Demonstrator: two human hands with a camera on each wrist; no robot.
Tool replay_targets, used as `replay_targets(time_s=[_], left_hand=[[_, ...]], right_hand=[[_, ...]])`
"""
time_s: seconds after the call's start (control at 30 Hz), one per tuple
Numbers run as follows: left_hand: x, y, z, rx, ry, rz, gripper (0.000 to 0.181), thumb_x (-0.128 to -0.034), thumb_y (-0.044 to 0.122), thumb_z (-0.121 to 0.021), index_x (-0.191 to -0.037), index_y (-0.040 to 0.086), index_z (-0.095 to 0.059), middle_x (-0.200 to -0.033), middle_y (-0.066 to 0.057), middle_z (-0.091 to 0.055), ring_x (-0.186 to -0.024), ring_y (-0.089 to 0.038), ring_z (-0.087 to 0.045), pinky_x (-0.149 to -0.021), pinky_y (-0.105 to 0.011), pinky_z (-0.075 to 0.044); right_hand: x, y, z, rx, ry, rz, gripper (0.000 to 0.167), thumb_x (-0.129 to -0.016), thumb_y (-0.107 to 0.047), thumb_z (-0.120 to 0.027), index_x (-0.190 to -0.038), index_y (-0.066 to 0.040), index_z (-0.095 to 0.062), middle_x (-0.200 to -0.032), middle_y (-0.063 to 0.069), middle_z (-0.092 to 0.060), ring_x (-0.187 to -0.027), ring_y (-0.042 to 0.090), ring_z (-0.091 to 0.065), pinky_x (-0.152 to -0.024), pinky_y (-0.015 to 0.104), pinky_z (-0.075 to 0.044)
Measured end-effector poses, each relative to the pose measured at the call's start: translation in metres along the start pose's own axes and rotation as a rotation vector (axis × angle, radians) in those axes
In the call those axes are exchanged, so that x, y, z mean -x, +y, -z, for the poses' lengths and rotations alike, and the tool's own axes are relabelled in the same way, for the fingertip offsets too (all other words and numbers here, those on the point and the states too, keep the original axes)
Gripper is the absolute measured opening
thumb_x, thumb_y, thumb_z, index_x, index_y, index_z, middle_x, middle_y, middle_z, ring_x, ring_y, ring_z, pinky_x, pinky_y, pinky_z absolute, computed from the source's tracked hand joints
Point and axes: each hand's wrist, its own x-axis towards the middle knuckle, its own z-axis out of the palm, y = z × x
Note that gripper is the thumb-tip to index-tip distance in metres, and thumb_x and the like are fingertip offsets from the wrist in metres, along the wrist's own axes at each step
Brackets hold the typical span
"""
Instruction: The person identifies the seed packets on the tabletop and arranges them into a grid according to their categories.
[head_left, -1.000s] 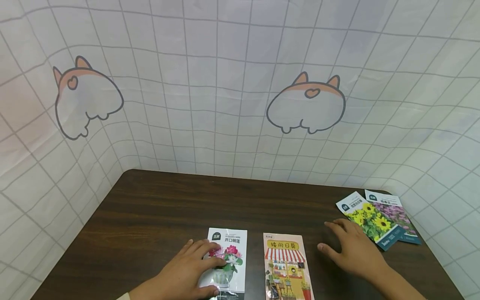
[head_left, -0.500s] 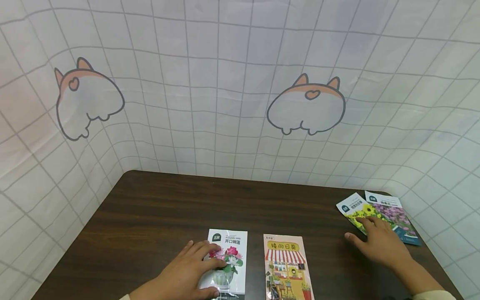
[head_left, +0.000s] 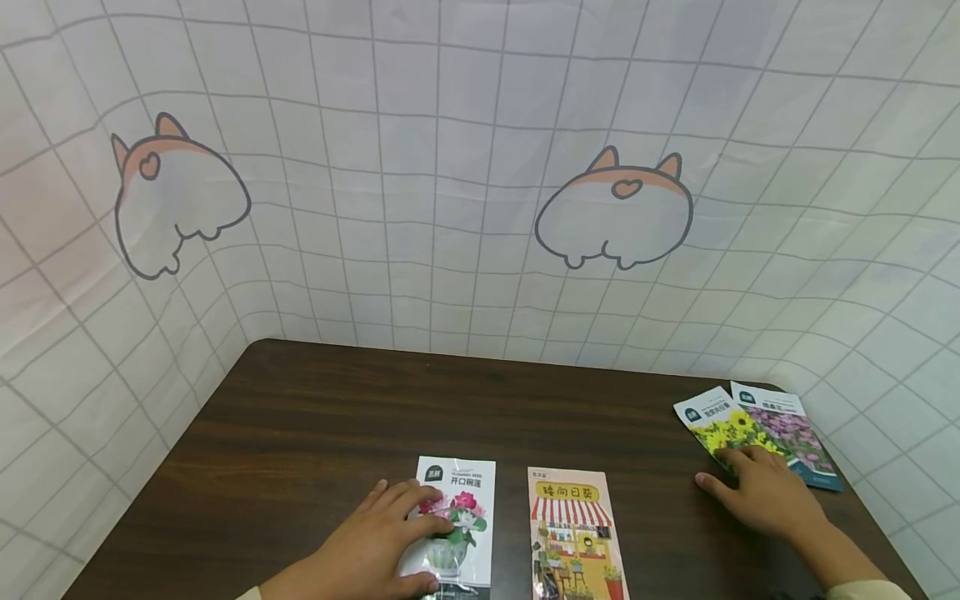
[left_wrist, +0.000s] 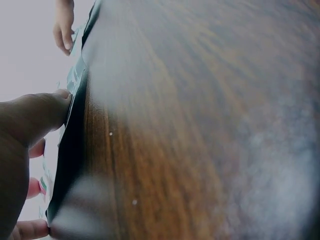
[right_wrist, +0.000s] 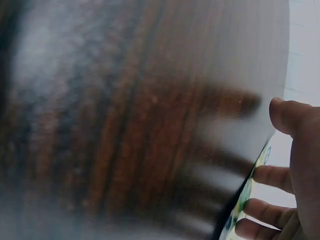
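A white seed packet [head_left: 480,550] with pink and white flowers in a bowl lies flat at the front of the table. My left hand [head_left: 367,542] rests on its left side, fingers spread, with the thumb on its lower part. At the right, my right hand [head_left: 768,496] touches a seed packet with yellow flowers [head_left: 716,423] and covers its lower part. In the right wrist view several fingertips meet the edge of the yellow-flower packet [right_wrist: 245,192], while the thumb [right_wrist: 285,115] stays apart from it.
A pink seed packet [head_left: 576,533] with a striped awning lies between the hands. One with purple flowers [head_left: 798,437] lies partly under the yellow-flower packet. The dark wood table [head_left: 375,400] meets a white gridded cloth [head_left: 465,275] at the back and sides.
My right hand has moved right from beside the yellow-flower packet onto its lower part, then drawn back slightly toward me. My left hand has kept its place.
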Motion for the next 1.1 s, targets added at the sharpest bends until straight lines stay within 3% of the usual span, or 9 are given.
replay_targets(time_s=[0.1, 0.23, 0.33, 0.47, 0.7, 0.9, 1.1], left_hand=[[0.0, -0.001, 0.0, 0.004, -0.002, -0.002, 0.059, -0.0858, 0.073, -0.064, -0.136, 0.042, -0.063, -0.148, 0.002, -0.051, -0.136, -0.03, -0.044, -0.111, -0.07, -0.029], [0.0, -0.002, -0.001, -0.014, 0.02, -0.02, 0.058, -0.0862, 0.071, -0.065, -0.136, 0.041, -0.063, -0.147, 0.003, -0.051, -0.136, -0.028, -0.045, -0.111, -0.069, -0.031], [0.001, -0.003, -0.003, -0.027, 0.038, -0.031, 0.057, -0.0863, 0.07, -0.066, -0.135, 0.04, -0.064, -0.146, 0.003, -0.051, -0.135, -0.027, -0.045, -0.11, -0.069, -0.032], [0.002, -0.003, -0.003, -0.03, 0.046, -0.037, 0.057, -0.0867, 0.071, -0.065, -0.135, 0.04, -0.063, -0.146, 0.003, -0.051, -0.135, -0.027, -0.045, -0.11, -0.069, -0.032], [0.001, -0.003, -0.003, -0.025, 0.034, -0.03, 0.058, -0.0866, 0.071, -0.065, -0.136, 0.041, -0.063, -0.146, 0.003, -0.051, -0.135, -0.028, -0.045, -0.11, -0.069, -0.032], [0.0, -0.002, -0.002, -0.021, 0.011, -0.016, 0.059, -0.0857, 0.072, -0.065, -0.136, 0.042, -0.063, -0.147, 0.003, -0.051, -0.136, -0.029, -0.045, -0.11, -0.07, -0.031], [0.0, -0.002, -0.002, -0.021, 0.012, -0.012, 0.059, -0.0855, 0.072, -0.065, -0.136, 0.042, -0.062, -0.147, 0.003, -0.05, -0.136, -0.028, -0.044, -0.11, -0.07, -0.031]], right_hand=[[-0.002, -0.001, -0.001, 0.002, 0.004, 0.027, 0.073, -0.097, -0.062, -0.059, -0.136, -0.001, -0.062, -0.127, 0.035, -0.055, -0.115, 0.061, -0.05, -0.083, 0.075, -0.043], [-0.006, -0.003, -0.002, 0.005, 0.013, 0.081, 0.054, -0.097, -0.038, -0.066, -0.139, -0.004, -0.061, -0.123, 0.03, -0.057, -0.109, 0.055, -0.054, -0.083, 0.071, -0.045], [-0.009, -0.007, -0.004, -0.023, 0.004, 0.104, 0.056, -0.094, -0.024, -0.067, -0.143, -0.002, -0.054, -0.126, 0.033, -0.055, -0.114, 0.059, -0.051, -0.089, 0.073, -0.042], [-0.011, -0.013, -0.005, -0.068, -0.01, 0.113, 0.056, -0.092, -0.021, -0.068, -0.142, 0.0, -0.054, -0.132, 0.036, -0.051, -0.122, 0.062, -0.044, -0.094, 0.076, -0.038], [-0.014, -0.024, -0.004, -0.109, 0.004, 0.179, 0.045, -0.091, -0.016, -0.07, -0.133, 0.0, -0.062, -0.134, 0.03, -0.055, -0.124, 0.058, -0.046, -0.094, 0.072, -0.04], [-0.016, -0.024, -0.003, -0.121, 0.072, 0.234, 0.04, -0.092, -0.013, -0.07, -0.13, -0.001, -0.064, -0.132, 0.026, -0.058, -0.123, 0.053, -0.049, -0.098, 0.071, -0.038], [-0.017, -0.012, 0.006, -0.116, 0.093, 0.19, 0.047, -0.094, -0.019, -0.072, -0.135, 0.002, -0.059, -0.132, 0.03, -0.055, -0.122, 0.057, -0.046, -0.094, 0.073, -0.039]])
